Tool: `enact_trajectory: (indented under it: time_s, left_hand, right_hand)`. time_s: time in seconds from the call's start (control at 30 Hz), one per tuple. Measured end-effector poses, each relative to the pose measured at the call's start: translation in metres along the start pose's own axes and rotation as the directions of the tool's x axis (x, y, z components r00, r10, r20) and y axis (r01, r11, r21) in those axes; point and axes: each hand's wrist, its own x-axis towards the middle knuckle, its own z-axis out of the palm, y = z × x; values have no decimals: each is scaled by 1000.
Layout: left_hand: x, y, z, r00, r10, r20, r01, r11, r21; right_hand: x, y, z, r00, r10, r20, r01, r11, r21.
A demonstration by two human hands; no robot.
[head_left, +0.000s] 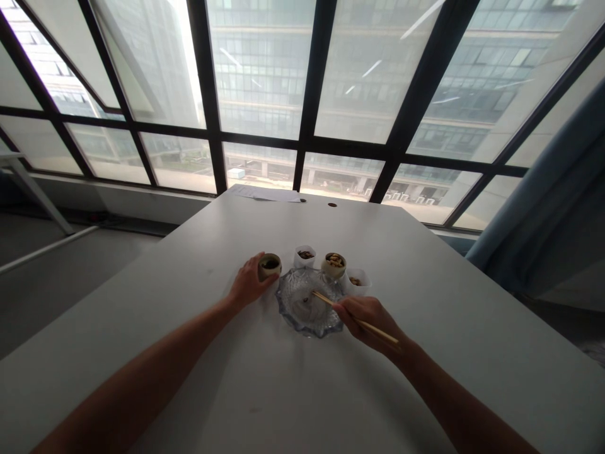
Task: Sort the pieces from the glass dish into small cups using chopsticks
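My left hand (pixel 251 281) is wrapped round a small cup (pixel 270 267) with a dark inside, left of a clear glass plate (pixel 293 315). My right hand (pixel 366 317) grips a pair of wooden chopsticks (pixel 382 332), their tips over the middle of the plate. A small dark piece (pixel 305 300) lies on the plate close to the tips. Behind the plate stand a white cup (pixel 304 256) with dark bits and a beige cup (pixel 333 265) with yellowish-brown pieces. To its right is a white container (pixel 358 282) with brown pieces, partly behind my right hand.
Papers (pixel 267 193) lie at the far end of the white table (pixel 189 353), near two round holes in its top. Large windows rise beyond it. A blue curtain (pixel 553 195) hangs at the right.
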Motion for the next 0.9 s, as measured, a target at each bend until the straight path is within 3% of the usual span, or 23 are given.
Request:
enact_trajectory:
  time_s: [0.2,0.53,0.8,0.9]
  left_hand:
    - [-1,0,1,1000,1,-11,-1,1000,12]
    - [-1,1,1,1000,3,-13,-3,1000,1]
    - [-1,2,0,1000,9,-8,-9,1000,3]
    - [-1,2,0,1000,7,-12,-7,1000,4]
  right_hand:
    - [-1,3,-9,990,76,-123,-68,995,68]
    - [1,3,-11,953,303,-13,-293,930,224]
    - [0,3,-12,965,263,9,-258,937,237]
    - [-1,4,-9,945,326,-21,-303,899,318]
